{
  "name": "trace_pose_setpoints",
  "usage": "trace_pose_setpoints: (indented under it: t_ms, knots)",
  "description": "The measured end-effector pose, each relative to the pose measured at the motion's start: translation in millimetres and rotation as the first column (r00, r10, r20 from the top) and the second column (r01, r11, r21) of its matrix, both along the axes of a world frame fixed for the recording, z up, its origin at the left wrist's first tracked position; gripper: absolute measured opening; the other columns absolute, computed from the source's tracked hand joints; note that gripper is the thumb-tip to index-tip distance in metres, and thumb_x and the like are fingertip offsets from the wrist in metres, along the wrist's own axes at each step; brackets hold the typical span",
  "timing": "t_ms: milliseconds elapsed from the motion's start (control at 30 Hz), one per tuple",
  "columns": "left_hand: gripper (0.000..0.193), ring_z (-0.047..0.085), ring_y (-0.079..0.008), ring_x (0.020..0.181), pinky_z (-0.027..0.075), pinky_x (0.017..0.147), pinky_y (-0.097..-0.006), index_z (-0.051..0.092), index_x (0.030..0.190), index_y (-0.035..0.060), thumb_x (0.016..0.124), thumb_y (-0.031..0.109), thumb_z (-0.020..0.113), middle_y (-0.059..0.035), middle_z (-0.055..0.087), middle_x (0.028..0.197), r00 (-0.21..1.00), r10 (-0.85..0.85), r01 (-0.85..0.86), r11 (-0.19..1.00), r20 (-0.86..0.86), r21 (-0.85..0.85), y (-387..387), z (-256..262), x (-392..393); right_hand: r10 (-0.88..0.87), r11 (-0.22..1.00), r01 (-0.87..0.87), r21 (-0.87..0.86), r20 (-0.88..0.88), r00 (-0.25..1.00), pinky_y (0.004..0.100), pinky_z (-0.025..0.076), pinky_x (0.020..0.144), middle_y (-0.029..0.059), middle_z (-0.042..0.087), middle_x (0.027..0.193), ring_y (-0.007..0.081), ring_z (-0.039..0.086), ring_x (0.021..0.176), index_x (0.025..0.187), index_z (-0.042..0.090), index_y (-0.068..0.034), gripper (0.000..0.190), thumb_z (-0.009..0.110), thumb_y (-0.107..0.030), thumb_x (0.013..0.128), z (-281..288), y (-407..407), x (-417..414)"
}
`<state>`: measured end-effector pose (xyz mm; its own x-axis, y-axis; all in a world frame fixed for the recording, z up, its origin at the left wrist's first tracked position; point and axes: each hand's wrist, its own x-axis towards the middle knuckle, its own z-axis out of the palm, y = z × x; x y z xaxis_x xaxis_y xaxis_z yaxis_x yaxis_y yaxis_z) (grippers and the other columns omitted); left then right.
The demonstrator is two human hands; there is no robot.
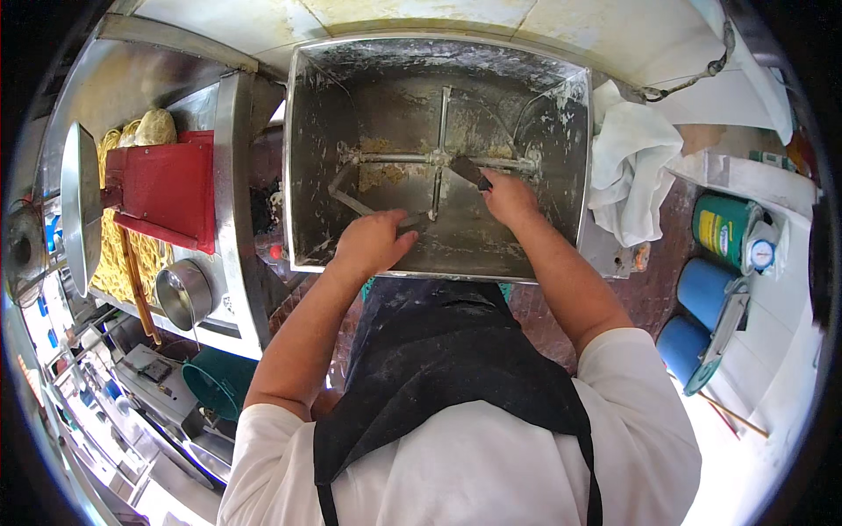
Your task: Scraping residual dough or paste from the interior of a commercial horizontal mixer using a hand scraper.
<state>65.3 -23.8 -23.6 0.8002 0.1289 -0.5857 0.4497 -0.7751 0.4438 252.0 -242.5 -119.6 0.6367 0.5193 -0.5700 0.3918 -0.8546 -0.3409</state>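
Note:
Before me is a deep rectangular metal mixer tub [520,246], its walls smeared with pale residue. Inside it runs a shaft with cross-shaped mixing arms [395,158], and yellowish crumbs cling around it. My right hand [512,197] reaches over the tub, gripping the dark handle of a scraper [466,169]. The scraper's brown-stained blade lies at the hub of the cross. Over the front-left part of the tub, my left hand [370,243] is closed around a bent metal mixing bar [348,198], thumb on the near side. Its palm and some fingers are hidden.
White cloth [635,164] hangs by the tub's right side. Leftward, a metal counter holds yellow noodle-like strands [108,263], a red metal cover [172,191], a steel pot [184,294] and wooden sticks [135,283]. Blue drums [704,292] and a green container [723,223] stand far right.

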Motion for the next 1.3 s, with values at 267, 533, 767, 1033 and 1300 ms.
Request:
trace_pose_setpoints:
  t_ms: [267,533,767,1033,1300]
  knots:
    - [0.053,0.07,-0.042,0.104,0.055,0.092,-0.0515,0.067,0.127,0.0054,0.097,0.048,0.06,-0.0233,0.073,0.109,0.999,0.011,-0.014,0.998,0.039,0.059,-19.2,25.7,-18.3,0.193,0.979,-0.186,-0.08,0.084,0.978,0.0499,0.056,0.092,0.0145,0.072,0.123,0.0362,0.069,0.111,0.142,0.063,-0.024,0.051,0.067,-0.018,0.092,-2.8,1.9,18.4]
    - [0.051,0.069,-0.0412,0.109,0.054,0.094,-0.0497,0.068,0.126,0.0062,0.097,0.047,0.061,-0.0221,0.073,0.112,0.991,0.017,-0.029,0.996,0.136,0.084,-19.2,21.7,-25.4,0.391,0.919,-0.377,-0.114,0.145,0.909,0.0497,0.055,0.095,0.0148,0.071,0.126,0.0362,0.069,0.114,0.142,0.064,-0.026,0.052,0.062,-0.013,0.092,-0.3,12.4,37.2]
    - [0.041,0.071,-0.0394,0.097,0.056,0.086,-0.0493,0.071,0.117,0.0066,0.093,0.04,0.069,-0.0195,0.074,0.101,0.948,0.021,-0.051,0.995,0.317,0.087,-18.5,32.7,-18.0,0.108,0.994,-0.108,0.005,-0.124,0.986,0.0495,0.055,0.093,0.0159,0.072,0.12,0.0362,0.07,0.111,0.137,0.067,-0.024,0.043,0.061,-0.019,0.095,22.5,13.2,48.8]
    - [0.032,0.072,-0.0356,0.088,0.057,0.079,-0.0468,0.074,0.11,0.0101,0.088,0.033,0.075,-0.0127,0.076,0.09,0.876,0.138,-0.192,0.979,0.461,0.072,-24.3,20.2,-24.0,0.075,0.982,-0.09,0.166,0.099,0.992,0.055,0.055,0.09,0.0177,0.071,0.12,0.0409,0.069,0.108,0.134,0.064,-0.014,0.041,0.061,-0.021,0.094,-30.7,1.6,14.4]
    - [0.035,0.073,-0.0344,0.092,0.058,0.085,-0.0452,0.075,0.114,0.0123,0.09,0.037,0.07,-0.0111,0.077,0.095,0.89,0.13,-0.192,0.976,0.436,0.102,-23.8,18.1,-37.9,0.077,0.98,-0.08,0.184,0.019,0.997,0.0529,0.055,0.09,0.0148,0.072,0.118,0.0373,0.069,0.11,0.132,0.064,-0.017,0.043,0.069,-0.029,0.092,-1.1,-6.2,2.4]
